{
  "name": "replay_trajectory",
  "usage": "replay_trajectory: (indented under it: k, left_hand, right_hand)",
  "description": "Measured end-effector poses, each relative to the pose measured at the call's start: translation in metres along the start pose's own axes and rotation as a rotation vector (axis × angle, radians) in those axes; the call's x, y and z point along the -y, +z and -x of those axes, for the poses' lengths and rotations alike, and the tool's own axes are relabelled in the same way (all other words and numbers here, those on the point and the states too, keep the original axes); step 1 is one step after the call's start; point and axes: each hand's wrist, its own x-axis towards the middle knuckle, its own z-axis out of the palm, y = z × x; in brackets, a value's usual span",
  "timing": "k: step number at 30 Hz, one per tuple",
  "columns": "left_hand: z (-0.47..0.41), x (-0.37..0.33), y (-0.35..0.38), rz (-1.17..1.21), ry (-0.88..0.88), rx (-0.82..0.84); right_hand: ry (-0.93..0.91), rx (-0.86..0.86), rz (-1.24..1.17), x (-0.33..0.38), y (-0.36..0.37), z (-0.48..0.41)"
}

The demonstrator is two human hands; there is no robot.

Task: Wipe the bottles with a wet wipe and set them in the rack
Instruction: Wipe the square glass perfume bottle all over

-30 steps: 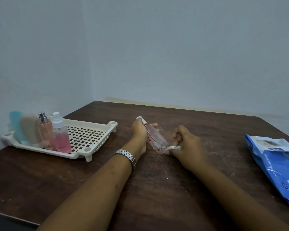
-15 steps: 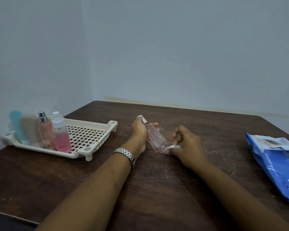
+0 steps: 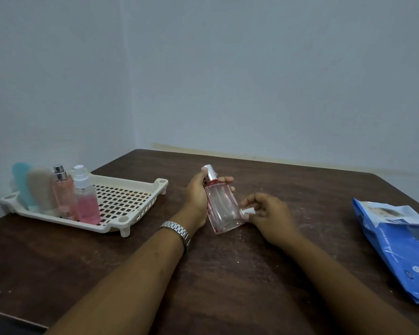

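At desk (image 3: 228,274) centre, the left hand (image 3: 197,197) curls fingers (image 3: 228,179) round a tilted pink glass spray bottle (image 3: 221,206), bracing it as the right hand (image 3: 270,217) pinches a white wet wipe (image 3: 248,211) to its base; cream plastic rack (image 3: 111,225) at nine o'clock.

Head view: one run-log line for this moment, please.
left hand grips clear bottle | right hand pinches wet wipe near its base | rack holds four bottles | clear bottle not yet racked
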Motion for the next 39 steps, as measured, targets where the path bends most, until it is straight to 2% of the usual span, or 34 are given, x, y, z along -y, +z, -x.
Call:
replay_trajectory:
  k: [4,7,11,15,19,22,25,30,33,39]
  left_hand:
    - [0.009,0.004,0.012,0.047,-0.017,0.224]
    - [0.009,0.008,0.017,0.036,0.090,0.349]
    - [0.006,0.009,0.018,-0.058,0.224,0.375]
    - [0.009,0.010,0.019,-0.167,0.257,0.400]
    - [0.009,0.009,0.019,-0.174,0.266,0.405]
    - [0.009,0.009,0.020,-0.161,0.259,0.425]
    - [0.010,0.009,0.019,-0.198,0.283,0.417]
    - [0.007,0.011,0.015,-0.214,0.330,0.320]
    - [0.008,0.012,0.014,-0.207,0.349,0.254]
    - [0.010,0.010,0.011,-0.204,0.336,0.170]
  right_hand:
    - [0.105,0.087,-0.325,0.007,-0.004,0.002]
    - [0.117,-0.004,-0.510,0.013,-0.009,0.004]
    - [0.081,-0.152,-0.642,0.016,-0.008,0.002]
    - [0.037,-0.257,-0.684,0.015,-0.008,0.001]
    - [-0.004,-0.300,-0.736,0.015,-0.010,0.000]
    - [-0.031,-0.287,-0.731,0.015,-0.011,-0.001]
    - [-0.035,-0.195,-0.659,0.013,-0.016,-0.002]
    - [0.012,-0.077,-0.531,0.007,-0.023,-0.002]
    - [0.041,0.006,-0.370,0.002,-0.027,-0.001]
    - [0.116,0.181,-0.202,-0.003,-0.031,0.000]
